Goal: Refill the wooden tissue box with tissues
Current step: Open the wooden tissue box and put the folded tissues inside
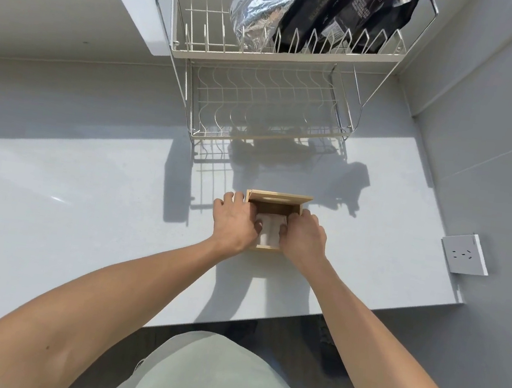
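The wooden tissue box [274, 208] stands on the white counter with its lid [280, 198] raised at the far side; an oval slot shows in the lid. A white stack of tissues [271, 231] lies inside the open box. My left hand [235, 220] reaches in from the left, fingers curled on the stack's left edge. My right hand [303, 233] does the same from the right, fingertips pressing the tissues' right edge. Both hands cover the box's side walls.
A two-tier wire dish rack [268, 105] stands behind the box, holding a silver foil bag [261, 7] and a black bag [347, 15] on top. A wall socket [463, 253] sits at the right. The counter's front edge [265, 320] runs near my body.
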